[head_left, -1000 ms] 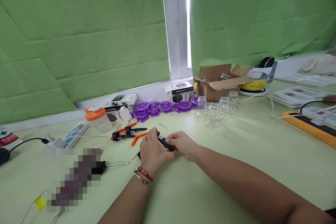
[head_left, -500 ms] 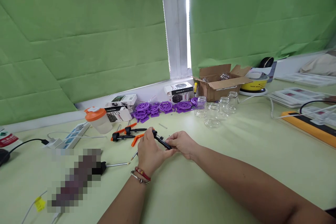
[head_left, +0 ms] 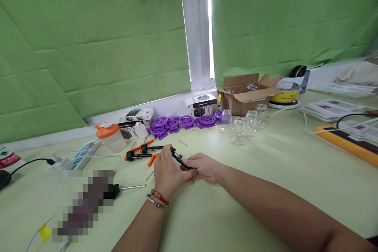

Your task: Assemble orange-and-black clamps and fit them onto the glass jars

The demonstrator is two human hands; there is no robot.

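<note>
Between my two hands is a black bar-shaped tool (head_left: 178,156) with a thick black head, tilted down to the right. My left hand (head_left: 168,171) is closed around its head and side, and the thumb reaches along to the lower end. The fingers of my right hand (head_left: 203,167) pinch that lower end and partly hide it. Just left of my left hand lie two similar black tools (head_left: 138,156) with orange handles (head_left: 150,141). Another orange handle (head_left: 152,160) shows behind my left fingers. A thin metal rod (head_left: 150,174) lies beside my left hand.
Several purple plastic parts (head_left: 186,122) lie along the wall between printed boxes (head_left: 132,130). Glass jars (head_left: 238,132) stand before an open carton (head_left: 245,104). At left are an orange-lidded bottle (head_left: 110,138), a power strip (head_left: 87,153) and a screwdriver shaft (head_left: 131,186) beside a blurred patch.
My right hand has shifted slightly down and left, its fingers now further under the tool's lower end. The left hand's hold looks the same.
</note>
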